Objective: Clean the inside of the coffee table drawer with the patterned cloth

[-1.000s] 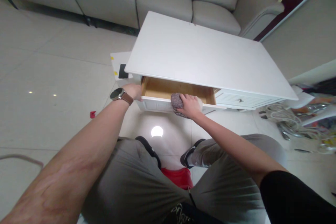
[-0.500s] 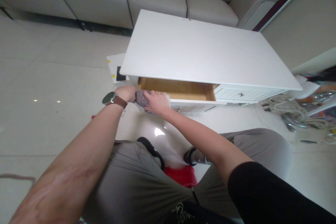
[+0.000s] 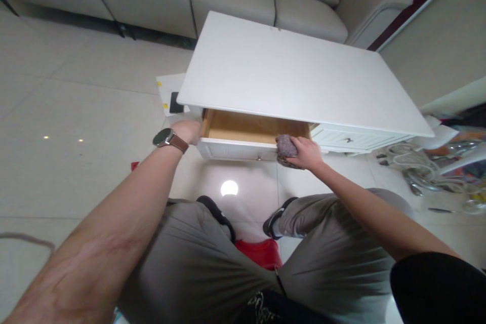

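Note:
A drawer (image 3: 239, 151) with a white front and bare wooden inside is pulled out of the white coffee table (image 3: 304, 76). My right hand (image 3: 307, 153) grips a bunched grey-brown cloth (image 3: 286, 148) and presses it over the drawer front near its right end. At the drawer's left front corner, my left hand (image 3: 187, 131) is closed on the edge, its fingertips mostly hidden. A watch (image 3: 164, 137) with a brown strap is on my left wrist. The small knob (image 3: 259, 157) on the drawer front shows between my hands.
Behind the table stands a grey sofa (image 3: 235, 0). A second drawer (image 3: 349, 140) is shut at the right. Cables (image 3: 417, 164) and clutter lie on the floor at the right. Something red (image 3: 258, 253) is below me, between my legs. A white board (image 3: 170, 81) sticks out at the table's left.
My right hand has slid the cloth rightward along the drawer front, from beside my left hand to near the right end. My left hand has stayed at the left corner.

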{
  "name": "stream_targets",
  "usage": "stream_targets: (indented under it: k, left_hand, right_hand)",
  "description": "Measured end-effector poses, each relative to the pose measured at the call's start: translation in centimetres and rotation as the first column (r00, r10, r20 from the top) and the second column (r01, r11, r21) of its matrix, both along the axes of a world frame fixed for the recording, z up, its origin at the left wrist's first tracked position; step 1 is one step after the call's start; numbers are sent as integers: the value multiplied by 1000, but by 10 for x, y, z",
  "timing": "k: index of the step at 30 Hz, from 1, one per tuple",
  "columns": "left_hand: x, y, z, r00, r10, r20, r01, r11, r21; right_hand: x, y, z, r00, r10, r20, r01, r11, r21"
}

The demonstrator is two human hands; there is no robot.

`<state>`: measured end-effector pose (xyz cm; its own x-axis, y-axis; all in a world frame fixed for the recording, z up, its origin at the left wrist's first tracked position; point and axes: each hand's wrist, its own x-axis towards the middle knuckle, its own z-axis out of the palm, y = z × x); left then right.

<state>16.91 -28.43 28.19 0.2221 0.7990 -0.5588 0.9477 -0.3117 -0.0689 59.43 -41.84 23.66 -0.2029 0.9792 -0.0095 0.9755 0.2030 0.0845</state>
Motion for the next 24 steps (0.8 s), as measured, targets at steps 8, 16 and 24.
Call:
stream_targets:
  k: [8, 16, 24]
  left_hand:
    - [3, -4, 3, 999, 31, 21, -32, 999, 35]
    - [4, -4, 3, 999, 39, 29, -40, 999, 35]
    - [5, -6, 1, 994, 82, 73, -87, 994, 70]
  right_hand:
    - [36, -14, -2, 989, -146, 28, 144, 988, 47]
    - [25, -12, -3, 988, -153, 25, 152, 987, 54]
    - [-7, -6, -8, 992, -130, 2, 129, 986, 106]
